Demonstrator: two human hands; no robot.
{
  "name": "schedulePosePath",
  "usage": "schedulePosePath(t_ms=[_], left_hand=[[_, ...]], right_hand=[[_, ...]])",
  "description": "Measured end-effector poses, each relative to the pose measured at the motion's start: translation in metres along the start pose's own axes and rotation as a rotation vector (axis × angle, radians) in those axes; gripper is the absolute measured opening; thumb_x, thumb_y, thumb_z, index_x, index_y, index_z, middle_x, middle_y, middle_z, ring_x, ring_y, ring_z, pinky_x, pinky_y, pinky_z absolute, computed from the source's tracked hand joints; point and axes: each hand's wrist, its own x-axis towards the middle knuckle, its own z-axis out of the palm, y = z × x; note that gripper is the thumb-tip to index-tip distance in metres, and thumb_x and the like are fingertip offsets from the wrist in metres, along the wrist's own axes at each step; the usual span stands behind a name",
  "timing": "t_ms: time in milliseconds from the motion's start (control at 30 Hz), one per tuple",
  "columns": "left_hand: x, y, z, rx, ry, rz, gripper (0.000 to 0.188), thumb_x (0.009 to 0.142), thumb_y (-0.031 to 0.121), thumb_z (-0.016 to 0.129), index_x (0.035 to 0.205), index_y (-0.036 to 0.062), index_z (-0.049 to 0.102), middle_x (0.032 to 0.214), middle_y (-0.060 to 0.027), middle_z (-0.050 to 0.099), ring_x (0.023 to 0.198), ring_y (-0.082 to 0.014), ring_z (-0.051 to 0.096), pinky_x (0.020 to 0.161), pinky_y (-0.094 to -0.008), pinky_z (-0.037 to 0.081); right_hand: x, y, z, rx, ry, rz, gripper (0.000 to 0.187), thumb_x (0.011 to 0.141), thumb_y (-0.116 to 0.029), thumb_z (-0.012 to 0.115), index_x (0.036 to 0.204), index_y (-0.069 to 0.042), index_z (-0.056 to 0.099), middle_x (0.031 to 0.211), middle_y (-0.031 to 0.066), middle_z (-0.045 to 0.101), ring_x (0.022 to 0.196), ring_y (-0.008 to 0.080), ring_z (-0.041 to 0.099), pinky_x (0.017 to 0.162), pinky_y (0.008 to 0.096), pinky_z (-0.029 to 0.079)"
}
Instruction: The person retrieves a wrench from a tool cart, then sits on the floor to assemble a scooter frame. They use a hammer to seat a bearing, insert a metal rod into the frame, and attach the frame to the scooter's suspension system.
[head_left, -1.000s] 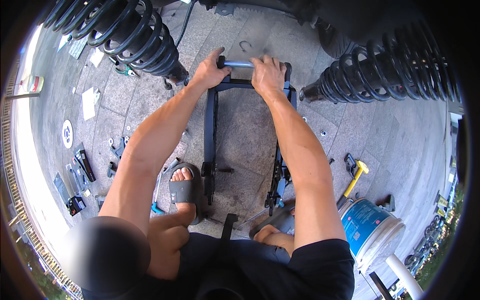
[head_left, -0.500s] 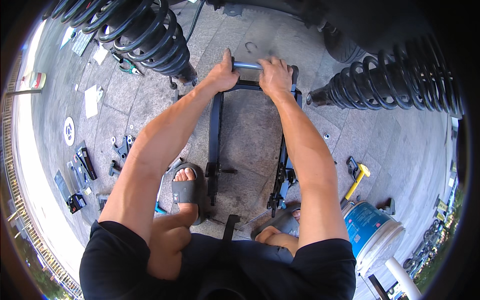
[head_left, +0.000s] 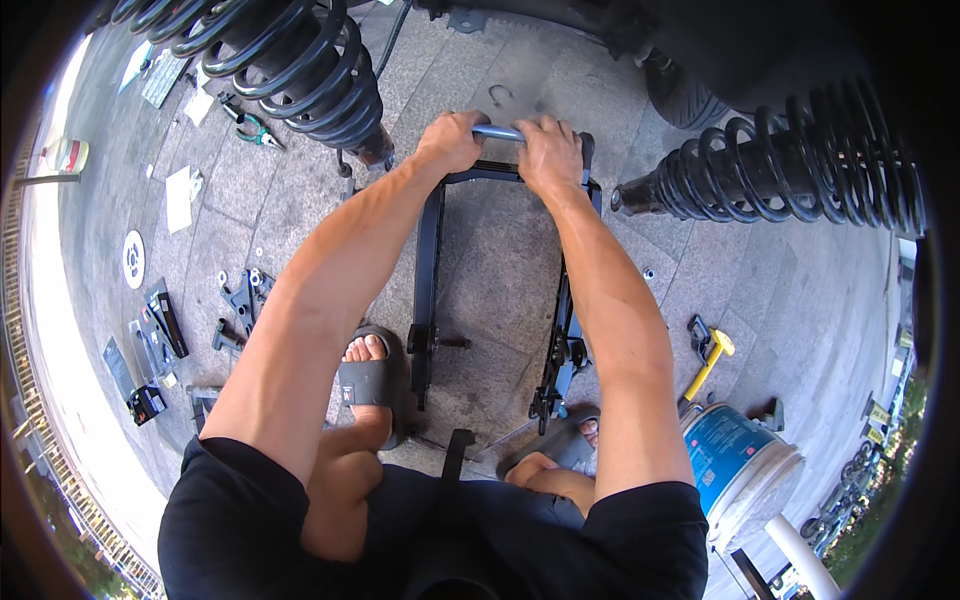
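A black metal frame (head_left: 428, 262), shaped like a long U with its two arms toward me, lies over the paving between my feet. Across its far end runs a smooth silvery tube (head_left: 498, 132). My left hand (head_left: 453, 141) is closed around the tube's left part, hiding that end and the frame's corner. Around the right part my right hand (head_left: 550, 156) is wrapped, knuckles up. A short stretch of bare tube shows between the two hands. Whether the frame touches the ground at its far end, I cannot tell.
Black coil-spring shock absorbers hang at the far left (head_left: 300, 85) and right (head_left: 770, 165). A blue-and-white bucket (head_left: 735, 465) stands at right beside a yellow-handled hammer-like tool (head_left: 710, 365). Green-handled pliers (head_left: 255, 132), black brackets (head_left: 240, 298) and small packages (head_left: 165, 325) lie at left.
My left hand has closed over the tube's left end; its thumb, which stuck up before, is now folded down. My right hand keeps its hold and the frame has hardly shifted.
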Motion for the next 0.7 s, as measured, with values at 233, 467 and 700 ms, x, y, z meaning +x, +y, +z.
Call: schedulePosePath(t_ms=[233, 467, 700], left_hand=[[-0.006, 0.000, 0.001, -0.024, 0.049, 0.007, 0.033, 0.085, 0.020, 0.056, 0.117, 0.0186, 0.062, 0.112, -0.0219, 0.060, 0.106, -0.0375, 0.059, 0.091, -0.0429, 0.048], [-0.006, 0.004, 0.000, 0.024, 0.028, -0.031, 0.035, 0.086, 0.020, 0.056, 0.120, 0.0203, 0.061, 0.113, -0.0204, 0.060, 0.108, -0.0366, 0.059, 0.092, -0.0425, 0.048], [-0.008, 0.003, -0.002, 0.014, 0.036, 0.002, 0.036, 0.085, 0.023, 0.057, 0.121, 0.0221, 0.060, 0.116, -0.0194, 0.059, 0.108, -0.0357, 0.059, 0.094, -0.0419, 0.048]], right_hand=[[-0.011, 0.048, -0.022, 0.177, 0.448, 0.128, 0.040, 0.086, -0.021, 0.056, 0.122, -0.006, 0.060, 0.120, 0.0185, 0.059, 0.113, 0.0383, 0.053, 0.097, 0.0435, 0.042], [-0.016, 0.101, -0.012, 0.609, -0.088, 0.438, 0.047, 0.095, -0.031, 0.052, 0.125, 0.005, 0.056, 0.112, 0.0165, 0.063, 0.103, 0.0240, 0.058, 0.092, 0.0319, 0.042], [-0.016, 0.109, -0.004, 0.810, -0.109, 0.514, 0.043, 0.095, -0.029, 0.055, 0.122, 0.005, 0.058, 0.104, 0.0093, 0.063, 0.091, 0.0153, 0.054, 0.085, 0.0282, 0.043]])
